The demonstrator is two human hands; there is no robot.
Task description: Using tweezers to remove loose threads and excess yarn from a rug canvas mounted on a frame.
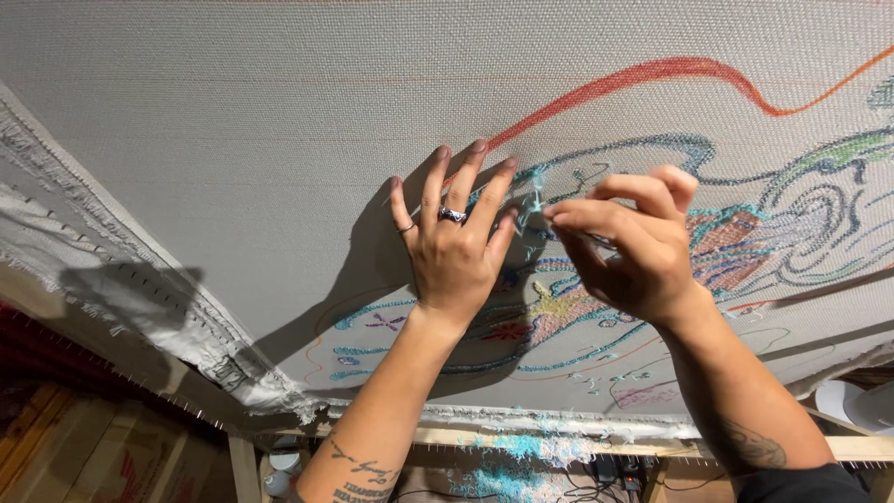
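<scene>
While the left hand (453,244) lies flat against the stretched grey backing cloth (233,140), fingers spread wide and holding nothing, the right hand (629,250) is pinched narrow, thumb and forefinger closed on a thin strand of light blue yarn (535,194) that stands out of the weave just beside the left fingertips. Whether a small tool sits in that pinch as well I cannot tell. To do this well, the flat hand should press the cloth close by the strand so the weave does not lift, and the pull should run straight out from the surface, slow and short, so that neighbouring blue loops in the drawn outline (652,149) are not dragged along. The red line (652,70) above and the coloured patches to the right lie near but apart from the strand. Open grey cloth extends well to the left and above, giving the left hand room to shift; to the right the pattern is dense, so the right wrist should stay lifted off it. The cloth's frayed edge (140,307) is fastened along a wooden frame (521,438) below the forearms, with blue yarn scraps (521,452) gathered there.
</scene>
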